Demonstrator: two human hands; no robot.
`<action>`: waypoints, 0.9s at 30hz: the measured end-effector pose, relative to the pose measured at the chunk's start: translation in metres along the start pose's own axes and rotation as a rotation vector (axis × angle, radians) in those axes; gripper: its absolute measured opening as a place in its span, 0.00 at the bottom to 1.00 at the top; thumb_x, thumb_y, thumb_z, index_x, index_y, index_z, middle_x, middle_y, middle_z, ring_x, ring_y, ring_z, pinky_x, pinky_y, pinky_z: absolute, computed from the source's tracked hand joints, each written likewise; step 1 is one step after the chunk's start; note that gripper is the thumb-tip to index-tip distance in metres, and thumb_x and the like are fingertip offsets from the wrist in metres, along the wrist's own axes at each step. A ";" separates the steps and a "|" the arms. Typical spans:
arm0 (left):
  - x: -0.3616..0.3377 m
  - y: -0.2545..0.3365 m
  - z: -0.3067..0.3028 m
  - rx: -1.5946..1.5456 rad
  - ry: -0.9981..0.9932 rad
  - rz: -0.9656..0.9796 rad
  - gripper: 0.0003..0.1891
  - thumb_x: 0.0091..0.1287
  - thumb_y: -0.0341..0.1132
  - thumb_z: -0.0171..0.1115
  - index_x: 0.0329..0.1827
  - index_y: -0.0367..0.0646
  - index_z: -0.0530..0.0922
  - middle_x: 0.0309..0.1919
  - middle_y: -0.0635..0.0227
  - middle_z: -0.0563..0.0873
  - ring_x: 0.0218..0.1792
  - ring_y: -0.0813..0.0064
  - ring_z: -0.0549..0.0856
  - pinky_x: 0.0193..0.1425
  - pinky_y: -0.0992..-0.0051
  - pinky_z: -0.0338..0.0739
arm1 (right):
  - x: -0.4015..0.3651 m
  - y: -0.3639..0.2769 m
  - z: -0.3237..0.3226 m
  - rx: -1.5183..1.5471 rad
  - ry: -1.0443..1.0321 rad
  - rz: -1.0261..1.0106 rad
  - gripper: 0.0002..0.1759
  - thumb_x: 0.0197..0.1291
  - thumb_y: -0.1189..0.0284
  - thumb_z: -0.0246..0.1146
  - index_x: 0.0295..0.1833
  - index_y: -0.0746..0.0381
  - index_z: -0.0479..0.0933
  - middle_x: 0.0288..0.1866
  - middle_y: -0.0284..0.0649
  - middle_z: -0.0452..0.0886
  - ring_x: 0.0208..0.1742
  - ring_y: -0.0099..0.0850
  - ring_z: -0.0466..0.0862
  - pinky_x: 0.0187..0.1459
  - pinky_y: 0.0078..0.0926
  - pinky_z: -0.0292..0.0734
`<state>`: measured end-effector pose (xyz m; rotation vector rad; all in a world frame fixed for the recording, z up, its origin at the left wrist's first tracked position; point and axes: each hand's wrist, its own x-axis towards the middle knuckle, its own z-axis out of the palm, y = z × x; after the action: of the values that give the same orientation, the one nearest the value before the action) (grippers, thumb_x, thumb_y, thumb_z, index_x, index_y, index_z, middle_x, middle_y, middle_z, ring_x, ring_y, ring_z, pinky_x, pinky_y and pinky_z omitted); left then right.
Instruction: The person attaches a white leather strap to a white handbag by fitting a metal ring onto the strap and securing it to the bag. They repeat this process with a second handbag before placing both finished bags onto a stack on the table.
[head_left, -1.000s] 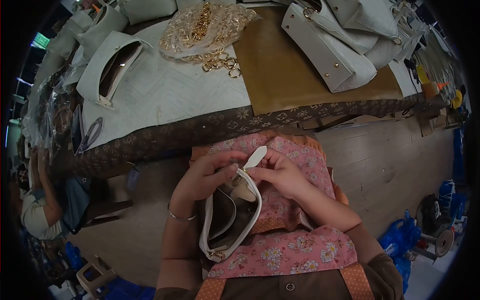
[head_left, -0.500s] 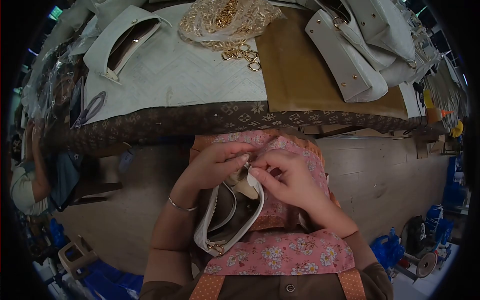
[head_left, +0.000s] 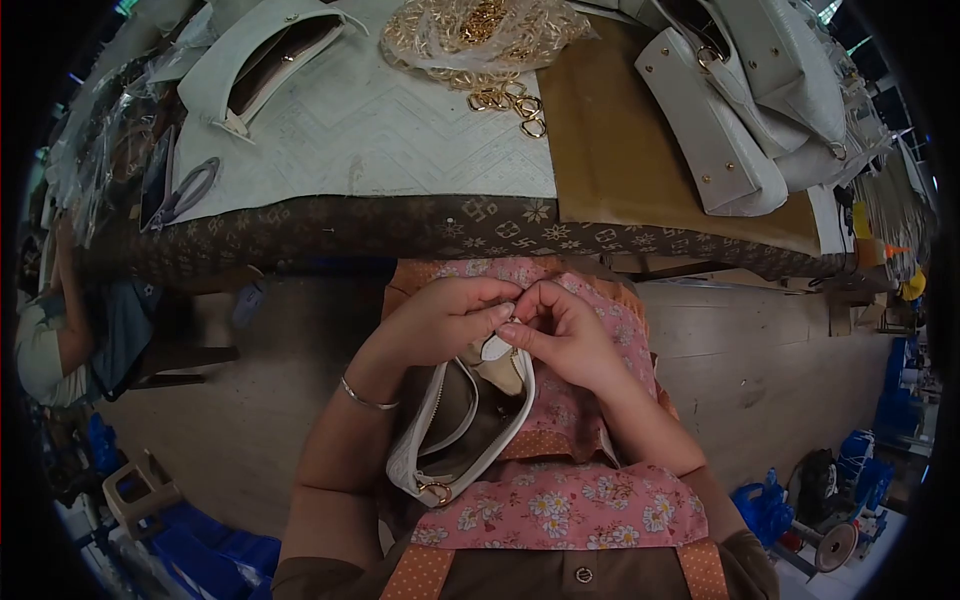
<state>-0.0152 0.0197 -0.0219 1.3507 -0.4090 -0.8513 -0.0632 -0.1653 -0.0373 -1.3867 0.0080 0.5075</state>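
Observation:
An open white handbag (head_left: 408, 462) lies in my lap, its zipper edges apart and its brown lining showing. A gold ring (head_left: 436, 491) hangs at its near end. My left hand (head_left: 462, 318) is closed in a pinch on the far end of the bag. Against it, my right hand (head_left: 566, 338) pinches the same spot with thumb and bent fingers. A small white tab (head_left: 496, 347) shows just below the fingertips, over the beige inside. The exact piece between the fingertips is mostly hidden.
On the table stand a white bag (head_left: 215, 85) at left, a plastic bag of gold rings (head_left: 470, 45), loose gold rings (head_left: 533, 127) and several white bags (head_left: 715, 130). Grey-handled scissors (head_left: 195, 188) lie near the left edge. Another person (head_left: 50, 340) sits at far left.
The view has shifted slightly, so the table things sit further right and higher. My right hand's fingers have drawn in closer to my left fingertips at the bag's far end.

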 end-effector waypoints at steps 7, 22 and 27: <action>0.000 -0.003 -0.008 0.075 -0.076 -0.047 0.18 0.71 0.31 0.50 0.60 0.30 0.69 0.45 0.70 0.80 0.45 0.85 0.76 0.48 0.83 0.72 | 0.000 0.002 0.007 -0.111 0.105 -0.122 0.11 0.55 0.74 0.68 0.34 0.62 0.70 0.26 0.26 0.73 0.26 0.12 0.71 0.27 0.11 0.68; -0.013 0.031 -0.007 0.182 -0.136 -0.096 0.29 0.51 0.20 0.64 0.58 0.37 0.66 0.31 0.66 0.82 0.34 0.84 0.79 0.36 0.82 0.72 | -0.011 -0.007 0.001 0.053 0.074 -0.066 0.09 0.59 0.72 0.63 0.41 0.64 0.73 0.33 0.29 0.76 0.37 0.14 0.73 0.37 0.14 0.70; -0.014 0.021 -0.009 0.290 -0.079 -0.089 0.21 0.50 0.24 0.67 0.49 0.37 0.72 0.27 0.68 0.82 0.31 0.85 0.78 0.34 0.82 0.71 | -0.014 -0.004 -0.007 0.150 -0.113 0.152 0.11 0.63 0.67 0.61 0.43 0.66 0.75 0.34 0.30 0.78 0.34 0.15 0.76 0.36 0.14 0.73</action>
<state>-0.0116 0.0357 -0.0010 1.6152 -0.5533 -0.9469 -0.0720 -0.1766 -0.0305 -1.2146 0.0593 0.6983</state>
